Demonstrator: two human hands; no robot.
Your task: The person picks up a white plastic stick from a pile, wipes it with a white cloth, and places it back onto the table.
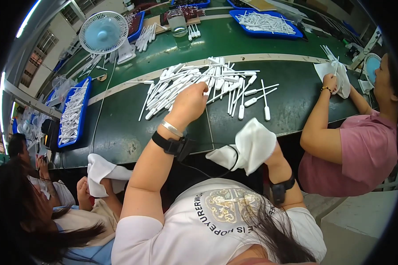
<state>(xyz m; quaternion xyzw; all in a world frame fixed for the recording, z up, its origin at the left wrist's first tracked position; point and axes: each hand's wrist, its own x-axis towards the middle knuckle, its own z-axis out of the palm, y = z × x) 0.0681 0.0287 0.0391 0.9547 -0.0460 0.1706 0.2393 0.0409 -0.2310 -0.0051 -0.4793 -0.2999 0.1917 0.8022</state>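
Observation:
A loose pile of white plastic wands (pixel 170 88), each with a thin stem and a thicker oval end, lies across the dark green table. My left hand (pixel 191 102) reaches to the near side of this pile with its fingers curled in. The back of the hand hides whatever is between the fingertips. Bunched over my right hand is a white cloth (pixel 253 143), held just off the table's near edge. The cloth covers the fingers of that hand. A few single wands (pixel 266 112) lie apart to the right of the pile.
A blue tray of wands (pixel 87 95) stands at the left, another blue tray (pixel 234 17) at the far right. A fan (pixel 103 34) and a clear bottle (pixel 177 25) stand beyond the pale strip. Co-workers sit on both sides; the right one's hand (pixel 330 82) holds cloth and wands.

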